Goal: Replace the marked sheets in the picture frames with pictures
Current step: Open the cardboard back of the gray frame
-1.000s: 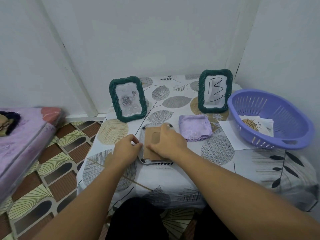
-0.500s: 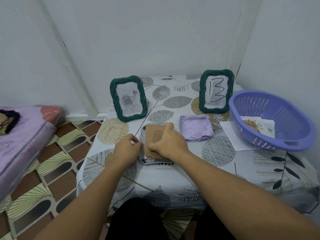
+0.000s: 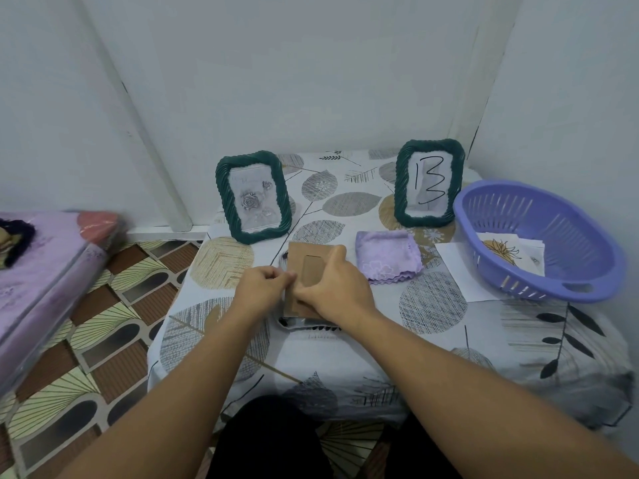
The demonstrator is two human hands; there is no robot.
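At centre frame both hands, left hand [image 3: 261, 288] pinching and right hand [image 3: 332, 286] pressing, held the face-down frame's brown cardboard backing board [image 3: 304, 267]; forcing its edge risked bending it.

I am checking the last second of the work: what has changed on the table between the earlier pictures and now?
The right hand has shifted its thumb toward the left edge of the brown backing board, meeting the left hand, which pinches at that edge. The face-down frame under the board, the rose frame, the frame marked 13, the purple cloth and the basket stayed put.
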